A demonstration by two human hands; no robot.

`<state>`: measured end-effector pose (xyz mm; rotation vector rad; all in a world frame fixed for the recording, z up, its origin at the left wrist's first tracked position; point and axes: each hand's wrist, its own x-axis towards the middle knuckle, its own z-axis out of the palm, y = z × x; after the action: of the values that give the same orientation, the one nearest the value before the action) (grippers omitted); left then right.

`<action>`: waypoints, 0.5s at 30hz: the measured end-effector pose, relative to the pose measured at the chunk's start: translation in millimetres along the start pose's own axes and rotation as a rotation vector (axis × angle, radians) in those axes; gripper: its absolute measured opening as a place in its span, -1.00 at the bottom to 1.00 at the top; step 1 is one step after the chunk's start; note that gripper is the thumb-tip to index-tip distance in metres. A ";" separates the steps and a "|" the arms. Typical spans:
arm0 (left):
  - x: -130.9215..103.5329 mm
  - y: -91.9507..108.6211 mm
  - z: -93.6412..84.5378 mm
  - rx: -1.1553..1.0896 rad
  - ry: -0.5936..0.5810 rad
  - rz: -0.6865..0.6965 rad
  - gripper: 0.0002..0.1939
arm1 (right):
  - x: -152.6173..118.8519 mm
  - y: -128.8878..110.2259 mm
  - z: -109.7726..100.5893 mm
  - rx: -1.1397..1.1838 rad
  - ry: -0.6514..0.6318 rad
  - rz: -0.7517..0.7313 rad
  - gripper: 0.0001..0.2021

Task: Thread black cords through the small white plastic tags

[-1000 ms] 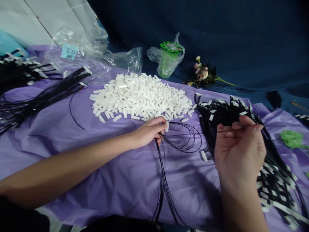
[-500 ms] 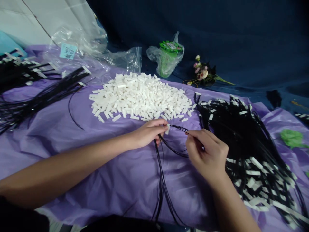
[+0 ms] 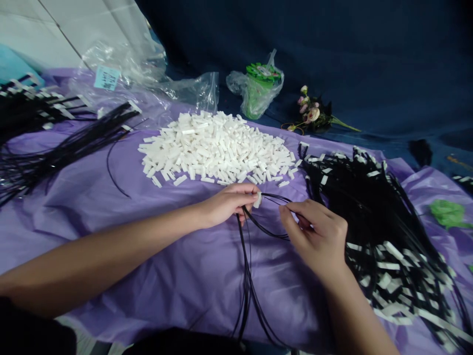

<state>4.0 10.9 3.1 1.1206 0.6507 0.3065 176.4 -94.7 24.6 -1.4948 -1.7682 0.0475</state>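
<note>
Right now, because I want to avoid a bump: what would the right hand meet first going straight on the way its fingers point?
Probably the white piece in the left hand; depth is unclear, so the right hand might brush the black wires between first.

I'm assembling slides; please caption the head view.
Left hand holds a white piece, right hand pinches black strands, near a white heap on purple sheeting.
</note>
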 end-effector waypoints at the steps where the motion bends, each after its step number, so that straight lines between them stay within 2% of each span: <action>1: 0.0 -0.1 0.0 0.000 0.000 -0.001 -0.84 | 0.0 0.1 0.1 0.002 -0.002 0.004 -0.93; 10: -0.7 0.7 -0.1 0.003 -0.008 -0.004 -0.89 | 0.9 0.7 -1.1 0.023 -0.032 0.024 -0.95; 15: -0.9 0.2 0.4 0.050 -0.047 -0.011 -0.87 | 0.3 4.0 -1.0 0.016 -0.132 0.035 -0.92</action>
<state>3.6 10.2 3.7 1.1679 0.6252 0.2547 180.3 -93.7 23.4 -1.5412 -1.8416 0.1818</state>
